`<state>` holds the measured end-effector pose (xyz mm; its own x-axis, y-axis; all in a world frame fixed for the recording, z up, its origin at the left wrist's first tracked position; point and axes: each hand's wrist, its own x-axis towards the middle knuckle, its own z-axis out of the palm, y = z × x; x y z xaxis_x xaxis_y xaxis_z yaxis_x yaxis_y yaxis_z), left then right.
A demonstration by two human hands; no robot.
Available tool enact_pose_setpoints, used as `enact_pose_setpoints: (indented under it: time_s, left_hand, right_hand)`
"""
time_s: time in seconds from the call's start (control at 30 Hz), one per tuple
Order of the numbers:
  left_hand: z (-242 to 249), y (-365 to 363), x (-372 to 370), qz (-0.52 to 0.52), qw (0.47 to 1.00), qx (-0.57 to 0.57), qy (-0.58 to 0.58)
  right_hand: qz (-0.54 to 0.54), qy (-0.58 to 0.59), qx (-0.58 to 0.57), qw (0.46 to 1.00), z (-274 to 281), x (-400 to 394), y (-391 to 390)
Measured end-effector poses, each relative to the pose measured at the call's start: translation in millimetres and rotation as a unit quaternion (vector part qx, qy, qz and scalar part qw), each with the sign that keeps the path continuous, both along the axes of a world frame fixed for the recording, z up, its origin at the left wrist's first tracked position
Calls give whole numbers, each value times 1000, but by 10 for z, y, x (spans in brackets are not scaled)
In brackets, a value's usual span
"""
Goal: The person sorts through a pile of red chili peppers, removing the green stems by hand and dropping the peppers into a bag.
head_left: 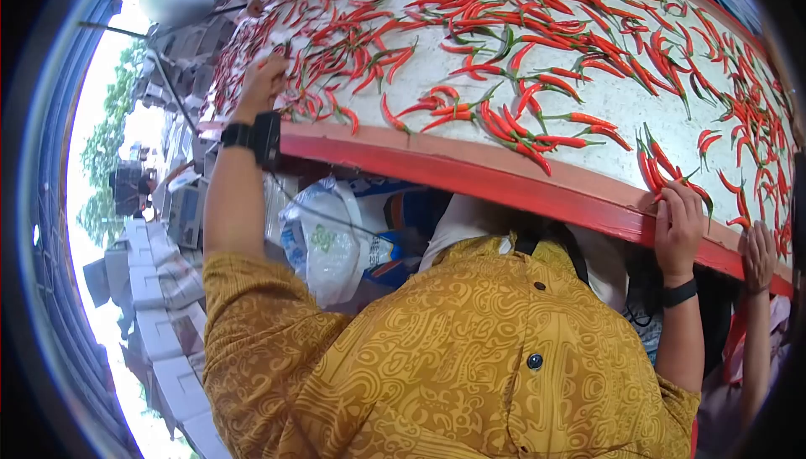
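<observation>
Red chili peppers (579,119) with green stems lie scattered over a white tabletop (437,56). At the table's left end, my left hand (264,83) is curled among the chilies; what its fingers hold, if anything, is hidden. My right hand (678,222) is at the near edge toward the right, its fingers closed on a small group of red chilies (656,161) whose stems point away from me. A dark band circles each wrist, and a black device (267,140) sits on the left one.
A red rim (470,186) borders the table's near side. Another person's hand (758,257) rests by the edge at the right, and other people's hands show at the far side. Beneath the table sits a white plastic bag (323,241). Grey stacked boxes (151,291) stand left.
</observation>
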<state>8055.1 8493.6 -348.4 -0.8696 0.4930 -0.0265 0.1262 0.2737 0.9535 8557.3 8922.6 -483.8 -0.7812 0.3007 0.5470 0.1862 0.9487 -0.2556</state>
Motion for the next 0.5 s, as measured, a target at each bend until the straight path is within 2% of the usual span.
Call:
enact_pose_setpoints:
  time_s: [0.03,0.1,0.13,0.23,0.33,0.37,0.43,0.47,0.5]
  left_hand:
    - [-55,-259,239,-3,999,44,-32]
    - [-220,-827,699,3,993,42,-113]
    - [-351,-1148,882,-3,994,-28,-109]
    - [-701,-1821,1542,11,966,-118,-230]
    - [-960,-1971,2092,86,913,-179,-356]
    - [-1098,-2015,2202,88,914,-178,-355]
    - [-1587,-2189,2345,52,896,-390,-207]
    - [-1713,-2257,2427,53,896,-390,-207]
    - [-1737,-2195,2539,-8,884,-466,-36]
  right_hand:
    - [0,1,5,1000,1,41,47]
    - [10,1,7,1000,-12,124,142]
    - [7,-1,4,1000,-24,161,192]
    - [11,-9,-5,1000,-22,274,306]
    - [14,-12,-8,1000,-39,397,448]
    - [15,-11,-10,1000,-48,437,493]
    - [14,-11,-13,1000,-55,517,580]
    - [11,-14,-17,1000,-56,560,617]
    - [12,-14,-17,1000,-63,610,656]
